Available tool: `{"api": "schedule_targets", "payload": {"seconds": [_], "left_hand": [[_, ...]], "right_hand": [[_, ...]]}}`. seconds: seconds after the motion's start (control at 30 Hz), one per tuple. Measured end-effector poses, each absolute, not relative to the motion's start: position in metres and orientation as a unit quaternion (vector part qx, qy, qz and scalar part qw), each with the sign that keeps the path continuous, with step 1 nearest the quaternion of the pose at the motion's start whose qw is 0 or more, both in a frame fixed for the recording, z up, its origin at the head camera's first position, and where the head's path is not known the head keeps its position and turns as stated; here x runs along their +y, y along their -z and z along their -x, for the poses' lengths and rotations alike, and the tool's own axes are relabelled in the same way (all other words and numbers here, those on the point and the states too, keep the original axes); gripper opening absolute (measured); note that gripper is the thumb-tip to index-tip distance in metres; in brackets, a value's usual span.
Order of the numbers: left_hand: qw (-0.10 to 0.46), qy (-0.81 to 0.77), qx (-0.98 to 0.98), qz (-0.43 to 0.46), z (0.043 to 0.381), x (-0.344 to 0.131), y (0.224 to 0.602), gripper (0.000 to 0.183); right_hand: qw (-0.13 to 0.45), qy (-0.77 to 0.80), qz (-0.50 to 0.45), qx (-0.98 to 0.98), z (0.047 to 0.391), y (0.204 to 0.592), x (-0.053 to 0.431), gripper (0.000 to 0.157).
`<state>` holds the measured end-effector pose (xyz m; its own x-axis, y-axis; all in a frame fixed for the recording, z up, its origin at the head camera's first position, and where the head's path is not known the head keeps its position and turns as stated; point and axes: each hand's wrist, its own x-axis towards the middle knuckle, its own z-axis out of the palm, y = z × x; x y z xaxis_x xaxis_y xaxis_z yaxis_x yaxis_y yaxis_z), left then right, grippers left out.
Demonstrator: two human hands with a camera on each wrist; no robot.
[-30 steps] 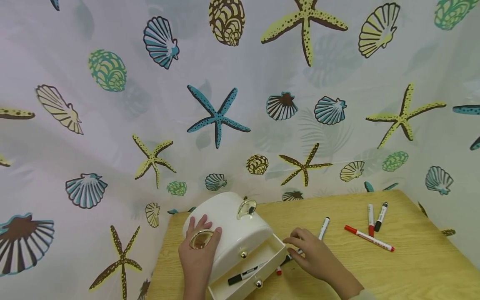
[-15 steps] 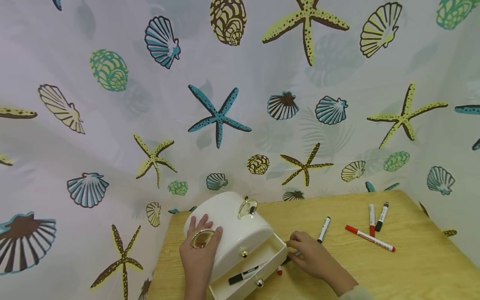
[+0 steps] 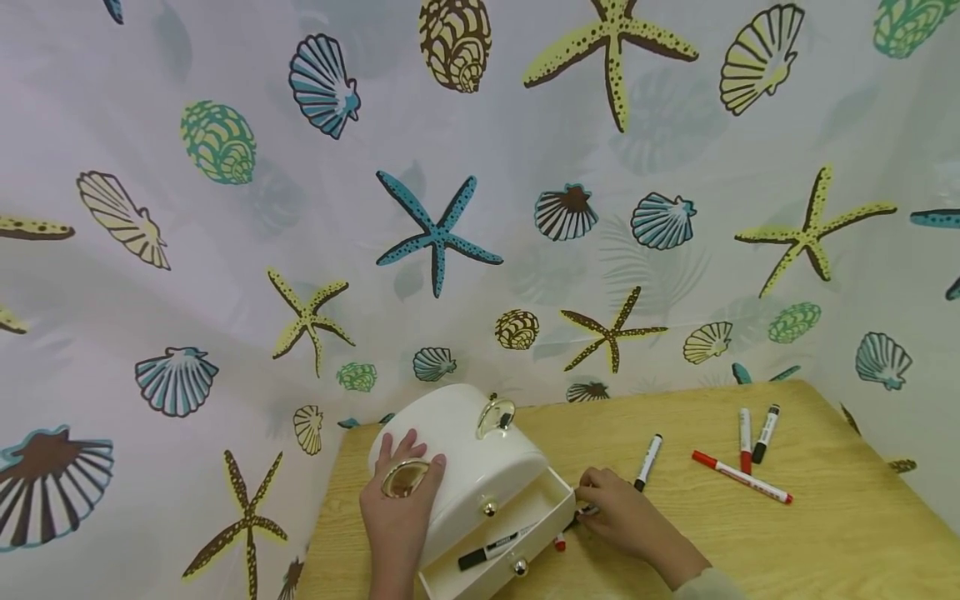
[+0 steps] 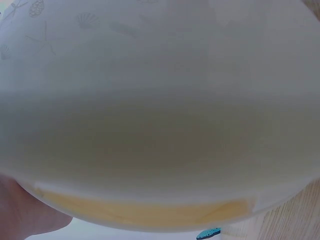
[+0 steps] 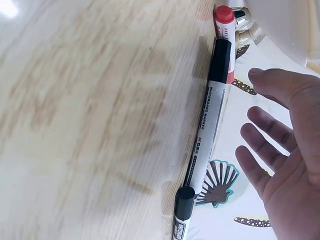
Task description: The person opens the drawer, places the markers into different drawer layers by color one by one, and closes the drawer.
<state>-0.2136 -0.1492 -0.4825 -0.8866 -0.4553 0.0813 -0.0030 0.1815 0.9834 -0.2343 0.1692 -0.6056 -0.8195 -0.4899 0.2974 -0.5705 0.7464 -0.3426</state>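
A white rounded drawer box with gold trim stands at the table's left, its lower drawer pulled out. A black-capped whiteboard marker lies in that drawer. My left hand rests on the box around a gold oval fitting, fingers spread. Beside the drawer's right side, my right hand reaches low with bent fingers. In the right wrist view its thumb and fingers are apart, facing a black-capped whiteboard marker on the table. A red-ended marker lies by that marker's cap.
Another black-capped marker lies behind my right hand. Farther right are a red-capped marker, a white marker with a red end and a black-ended marker. A patterned curtain surrounds the wooden table.
My right hand has shifted slightly lower, and its fingers have drawn closer together at the marker beside the drawer. My left hand and the box stay in place.
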Motion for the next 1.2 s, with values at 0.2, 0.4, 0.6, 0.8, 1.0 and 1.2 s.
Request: {"api": "schedule_targets", "payload": {"seconds": [0.2,0.4,0.6,0.8,1.0,1.2], "left_hand": [[0.179,0.616,-0.751,-0.155,0.214,-0.149,0.484,0.046],[0.177,0.616,-0.751,-0.159,0.214,-0.150,0.483,0.047],[0.183,0.619,-0.749,-0.150,0.212,-0.150,0.483,0.044],[0.196,0.629,-0.741,-0.130,0.210,-0.149,0.482,0.043],[0.200,0.623,-0.746,-0.123,0.209,-0.149,0.482,0.042],[0.195,0.622,-0.746,-0.133,0.209,-0.149,0.481,0.042]], "right_hand": [[0.080,-0.205,-0.284,-0.933,0.234,0.607,0.172,0.025],[0.077,-0.207,-0.289,-0.932,0.236,0.610,0.171,0.025],[0.059,-0.199,-0.280,-0.937,0.239,0.618,0.172,0.023],[0.037,-0.204,-0.275,-0.939,0.239,0.618,0.172,0.025],[0.041,-0.194,-0.274,-0.941,0.239,0.622,0.172,0.023],[0.043,-0.187,-0.275,-0.942,0.241,0.624,0.171,0.024]]}}
